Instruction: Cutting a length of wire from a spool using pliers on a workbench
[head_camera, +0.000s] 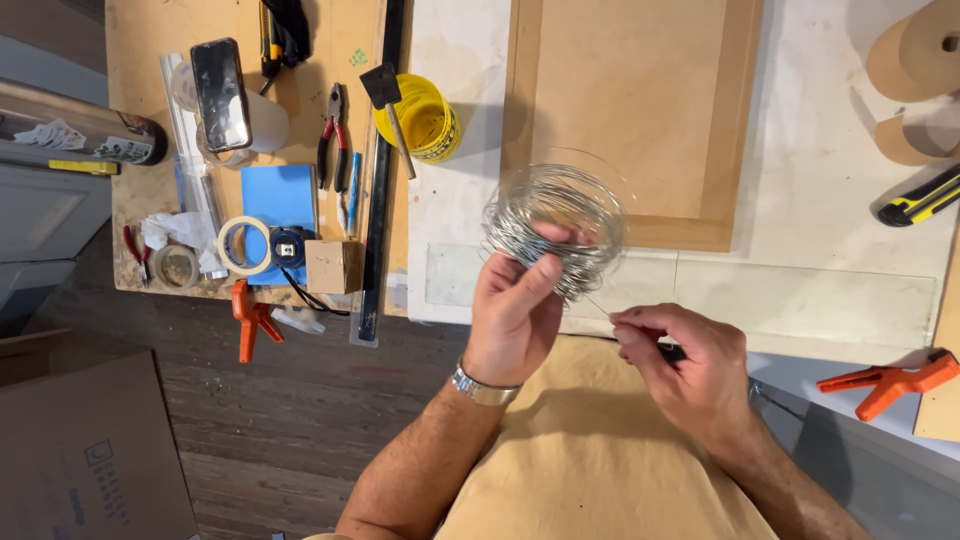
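A coil of thin silver wire (560, 205) is held up over the white worktop, with my left hand (515, 310) gripping its lower edge, thumb across the loops. A loose strand runs from the coil down to my right hand (685, 365), whose fingertips pinch the wire's end. A dark tool handle shows under the right hand's fingers. Behind the coil lies a brown fibreboard panel (640, 100).
On the left board lie red-handled pliers (333, 135), a yellow cup (425, 120) with a foam brush, a black ruler (378, 200), masking tape (245, 245), a phone (220, 95) and an orange clamp (250, 320). Right: a yellow utility knife (920, 198), another orange clamp (890, 382), paper tape rolls (915, 60).
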